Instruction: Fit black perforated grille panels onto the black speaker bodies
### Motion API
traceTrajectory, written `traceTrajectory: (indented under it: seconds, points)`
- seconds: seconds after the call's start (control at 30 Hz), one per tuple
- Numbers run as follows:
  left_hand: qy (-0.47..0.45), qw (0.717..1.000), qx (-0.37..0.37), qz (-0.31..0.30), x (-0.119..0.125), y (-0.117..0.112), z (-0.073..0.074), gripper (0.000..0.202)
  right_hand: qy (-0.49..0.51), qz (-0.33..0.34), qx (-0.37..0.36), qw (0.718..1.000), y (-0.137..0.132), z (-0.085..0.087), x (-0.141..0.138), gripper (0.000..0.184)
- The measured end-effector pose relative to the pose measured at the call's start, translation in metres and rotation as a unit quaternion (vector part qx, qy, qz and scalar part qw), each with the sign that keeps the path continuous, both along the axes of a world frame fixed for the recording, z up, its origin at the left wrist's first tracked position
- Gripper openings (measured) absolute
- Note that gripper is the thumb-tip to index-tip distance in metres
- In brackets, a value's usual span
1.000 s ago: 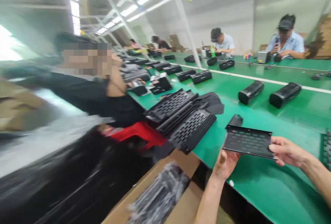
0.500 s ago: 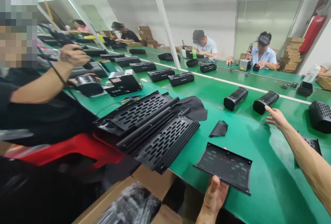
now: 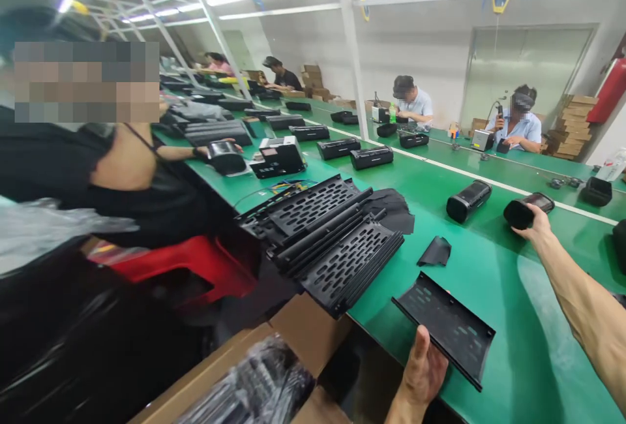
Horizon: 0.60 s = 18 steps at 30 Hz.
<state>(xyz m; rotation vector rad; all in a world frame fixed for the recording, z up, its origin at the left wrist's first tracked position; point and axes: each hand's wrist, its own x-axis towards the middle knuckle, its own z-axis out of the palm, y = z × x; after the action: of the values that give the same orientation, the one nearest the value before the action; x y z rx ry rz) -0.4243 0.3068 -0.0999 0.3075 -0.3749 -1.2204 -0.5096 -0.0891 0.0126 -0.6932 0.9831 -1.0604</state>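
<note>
My left hand (image 3: 424,369) holds a flat black perforated panel (image 3: 445,326) by its near edge, low over the green table (image 3: 493,280). My right hand (image 3: 536,223), arm stretched out, grips a black cylindrical speaker body (image 3: 527,209) lying on the table. A second black speaker body (image 3: 468,200) lies just left of it. A small black fabric piece (image 3: 435,252) rests between the panel and the speakers.
A stack of black perforated grilles (image 3: 325,235) lies at the table's near left edge. An open cardboard box (image 3: 254,378) with bagged black parts sits below. A person in black sits close on my left on a red stool (image 3: 186,267). Other workers sit across the table.
My right hand let go of the panel and reached forward to the far speaker body, closing on it. The left hand kept the panel. My view swung right.
</note>
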Motion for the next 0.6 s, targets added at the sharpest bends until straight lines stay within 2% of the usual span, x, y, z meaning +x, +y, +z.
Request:
traceTrajectory:
  seconds: [0.1,0.2,0.3,0.4,0.5,0.6]
  points:
    - [-0.001,1.0,-0.019,-0.006,0.002,-0.004,-0.003,0.079,-0.039,-0.015,-0.006,0.999,0.003,0.017,-0.022,0.013]
    - [-0.004,0.999,-0.04,-0.02,0.007,-0.005,-0.01,0.069,-0.135,0.006,-0.083,0.987,0.01,0.038,-0.051,0.02]
    - [-0.013,0.997,-0.071,-0.027,0.015,-0.005,-0.02,0.053,-0.233,0.055,-0.203,0.949,0.03,0.06,-0.072,0.045]
    - [-0.018,0.995,-0.09,-0.04,0.022,-0.005,-0.024,0.051,-0.273,0.116,-0.255,0.92,0.062,0.074,-0.072,0.071]
    - [-0.024,0.996,-0.068,-0.043,0.021,-0.004,-0.015,0.06,-0.235,0.162,-0.231,0.93,0.098,0.076,-0.06,0.079]
    - [-0.037,0.999,-0.032,0.004,0.006,-0.004,0.006,0.067,-0.15,0.205,-0.191,0.948,0.13,0.072,-0.056,0.082]
